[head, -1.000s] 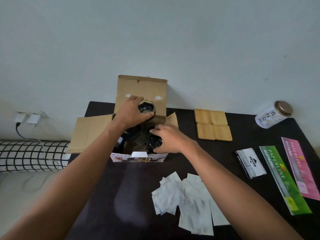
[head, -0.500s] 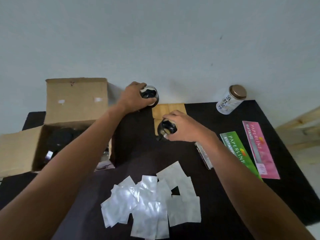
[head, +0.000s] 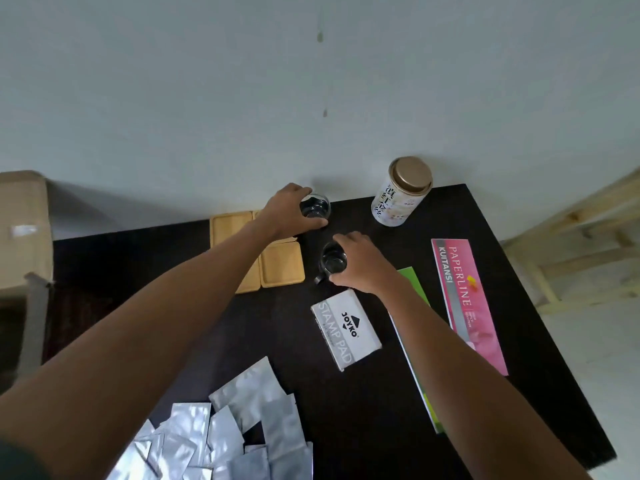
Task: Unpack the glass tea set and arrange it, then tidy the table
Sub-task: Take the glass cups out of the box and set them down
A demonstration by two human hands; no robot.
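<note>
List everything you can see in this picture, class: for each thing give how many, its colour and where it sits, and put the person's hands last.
glass cups: two, clear, one in each hand, right of the coasters
wooden coasters: a group, partly hidden by the arm so the count is unsure, light tan, table's far middle
tin canister: one, white with a bronze lid, far right corner
stamp pad box: one, white and grey, table centre
pink receipt book: one, right side
green receipt book: one, under the right forearm
foil sachets: a loose pile, silver, near edge
cardboard box: one, brown, far left
table: one, black
left hand: grips the farther cup
right hand: grips the nearer cup
</note>
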